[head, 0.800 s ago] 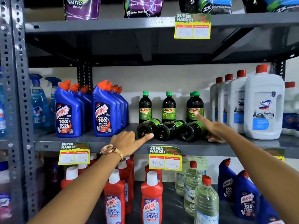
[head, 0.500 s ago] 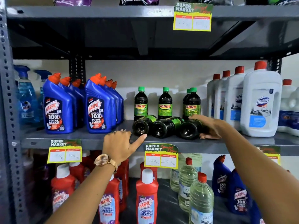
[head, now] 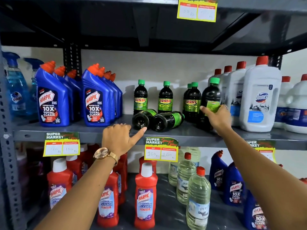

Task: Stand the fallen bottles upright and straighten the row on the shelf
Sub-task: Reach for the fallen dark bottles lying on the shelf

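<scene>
You face the grey metal shelf (head: 191,134), where blue Harpic bottles (head: 51,100) fill the left end and white Domex jugs (head: 260,98) the right. Between them stand the dark green-capped Sunny bottles (head: 165,98) in a loose back row, and in front of them two fallen bottles (head: 154,120) lie on their sides, touching each other, bases toward you.

You look to be on the first part of the job: one bottle is upright and two are yet to stand. Your right hand (head: 216,117) is closed around the raised bottle (head: 210,100), thumb across its label and fingers wrapped behind, at the right end of the group just beside the jugs; whether its base sits flat on the shelf is hidden by your hand. Your left hand (head: 119,138) holds nothing: fingers curled, index finger stretched out with its tip just below the base of the nearer lying bottle; I cannot tell if it touches.

Next, probably let go once that bottle is steady, then raise the two by their bodies and line them up.
</scene>
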